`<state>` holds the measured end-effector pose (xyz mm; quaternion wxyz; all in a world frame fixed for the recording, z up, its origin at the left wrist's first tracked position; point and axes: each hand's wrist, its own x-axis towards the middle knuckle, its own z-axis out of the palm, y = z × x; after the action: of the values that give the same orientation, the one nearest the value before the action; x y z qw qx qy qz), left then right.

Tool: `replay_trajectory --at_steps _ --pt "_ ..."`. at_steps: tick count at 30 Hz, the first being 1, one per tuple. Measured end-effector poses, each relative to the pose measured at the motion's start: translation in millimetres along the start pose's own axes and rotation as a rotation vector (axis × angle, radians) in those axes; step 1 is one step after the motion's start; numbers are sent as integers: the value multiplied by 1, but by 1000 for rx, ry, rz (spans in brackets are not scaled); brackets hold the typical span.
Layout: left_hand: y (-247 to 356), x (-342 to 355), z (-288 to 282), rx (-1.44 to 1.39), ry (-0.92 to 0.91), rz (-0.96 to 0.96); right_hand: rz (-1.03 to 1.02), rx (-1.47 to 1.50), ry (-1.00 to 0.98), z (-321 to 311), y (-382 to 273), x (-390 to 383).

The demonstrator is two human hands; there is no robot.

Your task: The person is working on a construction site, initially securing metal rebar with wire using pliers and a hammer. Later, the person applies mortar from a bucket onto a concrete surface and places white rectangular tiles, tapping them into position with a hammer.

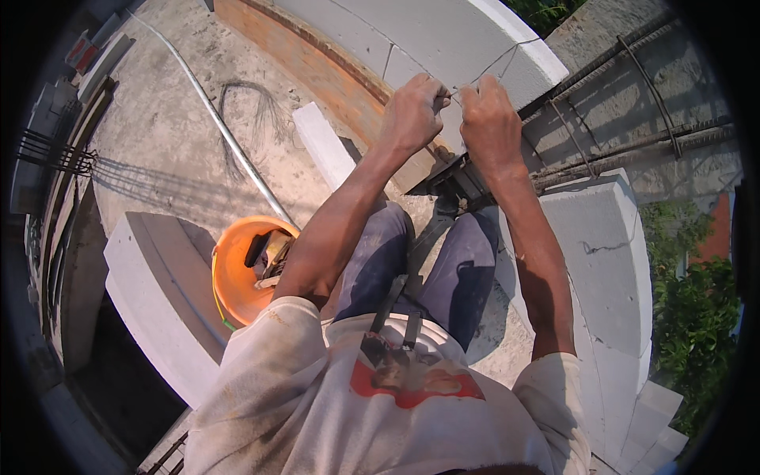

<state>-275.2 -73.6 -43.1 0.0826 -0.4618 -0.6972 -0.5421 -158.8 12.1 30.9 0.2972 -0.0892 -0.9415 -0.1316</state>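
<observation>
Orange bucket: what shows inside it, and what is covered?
A dark item and brownish pieces lie in the orange bucket, kinds unclear. Whatever is beneath them is hidden; the left arm covers part of the bucket's right edge.

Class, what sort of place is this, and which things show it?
Probably an outdoor building site: exposed steel bars, a rough concrete floor and an orange bucket suggest it.

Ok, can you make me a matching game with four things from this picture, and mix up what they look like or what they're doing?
1. Bucket
2. Pole
3. Left hand and right hand
4. Leaves

A. Green, on the right side
B. Pinching a thin strand
C. Orange and round
D. Long, silvery, on the floor

Pairs: 1-C, 2-D, 3-B, 4-A
</observation>
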Motion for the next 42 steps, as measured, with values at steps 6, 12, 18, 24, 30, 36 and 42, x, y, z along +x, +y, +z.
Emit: replay_trajectory --at_steps 6,12,18,24,30,36,42 --pt "3 56 -57 347 -136 656 -32 294 -107 -25 23 9" --pt "-24 46 -24 -466 -353 -5 131 722 -158 -20 38 5" --pt "38 -33 16 -1159 -133 -704 59 563 -73 -25 37 -11" --pt "57 -7 -35 159 -271 3 -46 500 -26 -36 34 -21" --pt "56 44 -86 814 -435 859 -50 521 -5 -37 34 -16" --pt "30 101 -64 255 -490 778 116 715 4 -34 38 -15" --pt "-9 -20 -2 -842 -266 -442 163 721 -51 -14 19 -16"
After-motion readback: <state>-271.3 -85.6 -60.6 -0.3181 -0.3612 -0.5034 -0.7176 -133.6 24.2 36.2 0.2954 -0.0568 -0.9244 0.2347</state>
